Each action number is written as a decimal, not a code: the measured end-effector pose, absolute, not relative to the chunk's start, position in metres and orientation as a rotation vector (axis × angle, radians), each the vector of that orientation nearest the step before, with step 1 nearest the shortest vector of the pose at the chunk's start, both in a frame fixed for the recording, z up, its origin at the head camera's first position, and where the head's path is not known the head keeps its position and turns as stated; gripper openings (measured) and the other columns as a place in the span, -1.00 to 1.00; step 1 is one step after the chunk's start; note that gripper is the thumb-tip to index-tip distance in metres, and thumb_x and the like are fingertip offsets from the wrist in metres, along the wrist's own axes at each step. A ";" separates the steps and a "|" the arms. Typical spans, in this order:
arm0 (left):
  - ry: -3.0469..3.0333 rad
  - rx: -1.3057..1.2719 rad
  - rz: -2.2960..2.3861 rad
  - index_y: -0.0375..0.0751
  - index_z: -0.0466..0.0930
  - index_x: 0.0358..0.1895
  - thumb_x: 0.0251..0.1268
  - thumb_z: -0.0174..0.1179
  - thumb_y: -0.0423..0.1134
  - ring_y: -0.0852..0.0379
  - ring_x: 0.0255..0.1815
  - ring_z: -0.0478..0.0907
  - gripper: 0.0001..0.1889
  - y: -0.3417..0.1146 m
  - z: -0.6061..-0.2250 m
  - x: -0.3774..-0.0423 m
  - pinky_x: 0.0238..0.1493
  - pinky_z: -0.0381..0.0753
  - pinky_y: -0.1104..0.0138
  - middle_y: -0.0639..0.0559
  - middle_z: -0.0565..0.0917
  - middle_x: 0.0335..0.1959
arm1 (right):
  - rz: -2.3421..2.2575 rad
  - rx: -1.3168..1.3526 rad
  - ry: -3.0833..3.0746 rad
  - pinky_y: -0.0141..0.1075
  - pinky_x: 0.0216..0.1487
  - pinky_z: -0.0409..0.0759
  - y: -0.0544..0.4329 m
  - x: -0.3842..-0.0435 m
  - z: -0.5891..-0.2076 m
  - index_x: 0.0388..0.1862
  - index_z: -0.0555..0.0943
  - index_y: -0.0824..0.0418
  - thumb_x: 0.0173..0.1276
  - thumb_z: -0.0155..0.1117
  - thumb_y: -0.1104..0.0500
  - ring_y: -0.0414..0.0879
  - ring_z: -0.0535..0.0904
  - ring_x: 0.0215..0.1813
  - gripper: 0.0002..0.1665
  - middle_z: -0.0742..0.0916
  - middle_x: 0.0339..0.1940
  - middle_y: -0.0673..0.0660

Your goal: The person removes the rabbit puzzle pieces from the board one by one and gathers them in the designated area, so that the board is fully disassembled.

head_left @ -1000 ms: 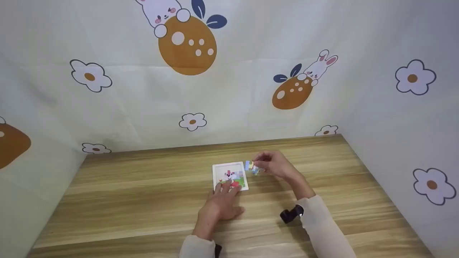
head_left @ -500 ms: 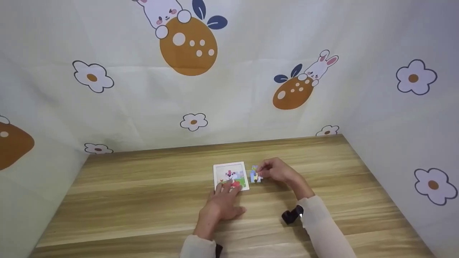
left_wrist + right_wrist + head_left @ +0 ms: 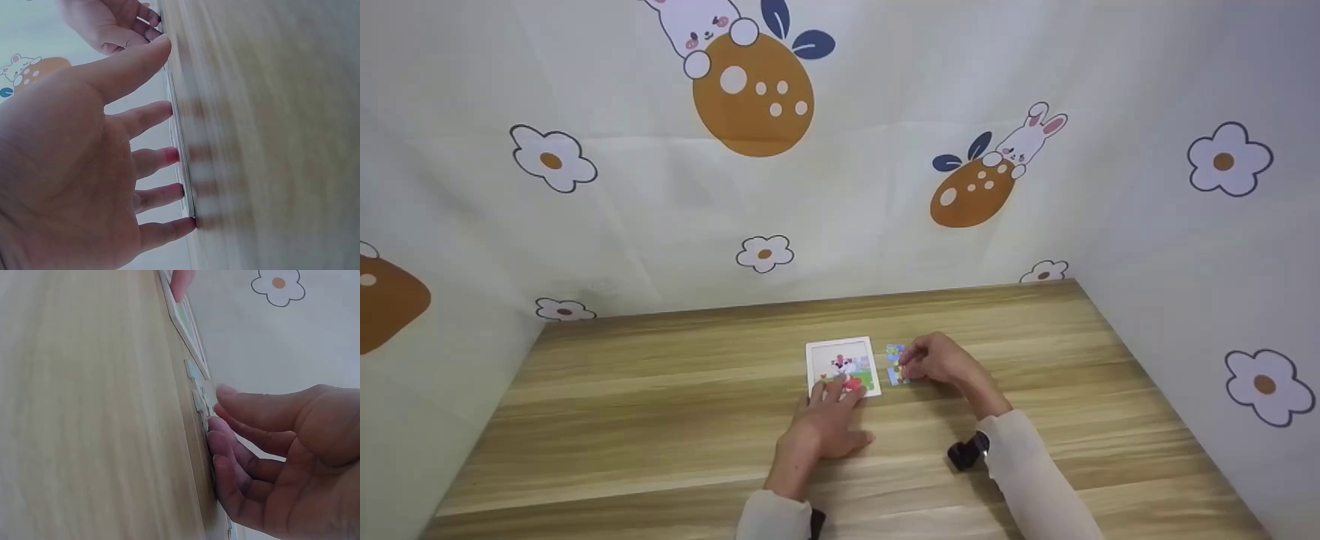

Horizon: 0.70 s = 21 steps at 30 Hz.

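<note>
Left arm (image 3: 793,463) extended forward, left hand (image 3: 826,427) palm down, its fingers (image 3: 149,163) straight and spread, thumb (image 3: 132,67) out sideways, right arm (image 3: 990,394) slanting inward, right hand (image 3: 939,358) with curled fingers (image 3: 222,441), right thumb (image 3: 253,406) close to them, pale sleeves (image 3: 1035,472) on both arms.

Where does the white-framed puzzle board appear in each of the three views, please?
Head view: the puzzle board lies just below the centre.
Left wrist view: the puzzle board is a thin, nearly edge-on strip near the centre.
Right wrist view: the puzzle board slants down from the top edge, near the middle.
Shared landmark: the left hand; the right wrist view shows only a fingertip.
</note>
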<state>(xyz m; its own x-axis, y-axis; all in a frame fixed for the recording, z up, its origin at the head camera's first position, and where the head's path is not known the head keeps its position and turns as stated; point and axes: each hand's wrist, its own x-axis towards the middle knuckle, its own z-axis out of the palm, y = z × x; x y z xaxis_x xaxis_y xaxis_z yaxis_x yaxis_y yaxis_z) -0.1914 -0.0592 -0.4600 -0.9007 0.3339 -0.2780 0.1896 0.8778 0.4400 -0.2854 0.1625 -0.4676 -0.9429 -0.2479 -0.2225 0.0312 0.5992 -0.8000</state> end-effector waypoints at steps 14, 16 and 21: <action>2.643 0.346 0.601 -0.03 0.24 0.54 0.34 0.23 0.11 -0.32 0.66 -0.15 -0.24 -0.058 -0.462 -0.193 0.59 -0.08 -0.24 -0.17 0.03 0.65 | -1.181 -0.129 2.622 -0.42 -0.31 0.46 0.156 -0.284 -0.468 -0.29 0.72 0.30 0.15 0.49 0.35 -0.15 0.53 -0.35 -0.86 0.71 -0.40 0.08; 2.635 0.342 0.611 -0.05 0.24 0.54 0.35 0.23 0.11 -0.33 0.66 -0.15 -0.24 -0.057 -0.460 -0.193 0.59 -0.07 -0.24 -0.17 0.03 0.65 | -1.180 -0.121 2.632 -0.41 -0.30 0.47 0.156 -0.285 -0.467 -0.27 0.72 0.30 0.18 0.49 0.30 -0.14 0.53 -0.32 -0.85 0.72 -0.36 0.10; 2.650 0.359 0.607 -0.10 0.24 0.54 0.40 0.18 0.09 -0.34 0.66 -0.13 -0.28 -0.053 -0.453 -0.190 0.57 -0.09 -0.28 -0.17 0.05 0.65 | -1.190 -0.128 2.641 -0.41 -0.33 0.46 0.153 -0.284 -0.464 -0.26 0.73 0.28 0.28 0.44 0.22 -0.15 0.53 -0.33 -0.86 0.71 -0.38 0.08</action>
